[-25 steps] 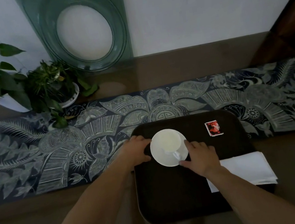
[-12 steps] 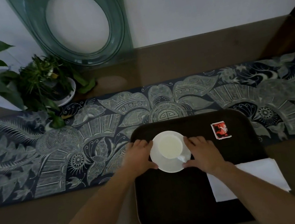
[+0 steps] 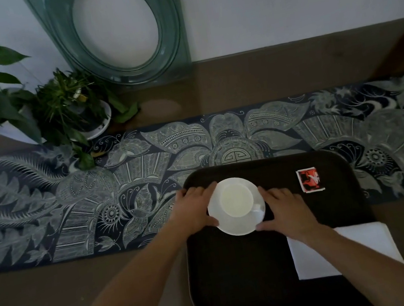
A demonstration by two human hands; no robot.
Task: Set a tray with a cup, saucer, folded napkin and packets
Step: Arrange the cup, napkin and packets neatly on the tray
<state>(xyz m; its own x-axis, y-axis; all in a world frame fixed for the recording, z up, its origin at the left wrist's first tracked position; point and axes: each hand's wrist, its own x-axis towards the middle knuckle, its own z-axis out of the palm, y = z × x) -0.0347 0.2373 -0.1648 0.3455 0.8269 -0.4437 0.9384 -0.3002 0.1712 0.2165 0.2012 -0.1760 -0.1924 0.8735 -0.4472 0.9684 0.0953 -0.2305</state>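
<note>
Your left hand [image 3: 195,212] and right hand [image 3: 286,210] grip opposite rims of the white saucer [image 3: 230,226] bearing a white cup [image 3: 236,200] on the dark tray [image 3: 242,274].

head-worn view, looking forward and steeply down, close over tray [image 3: 243,279], wall at top

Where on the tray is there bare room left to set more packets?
Tray: the near half, left of the napkin, is bare, as is the far strip between saucer and red packet. Crowded around the cup, where left hand and right hand flank the saucer.
</note>
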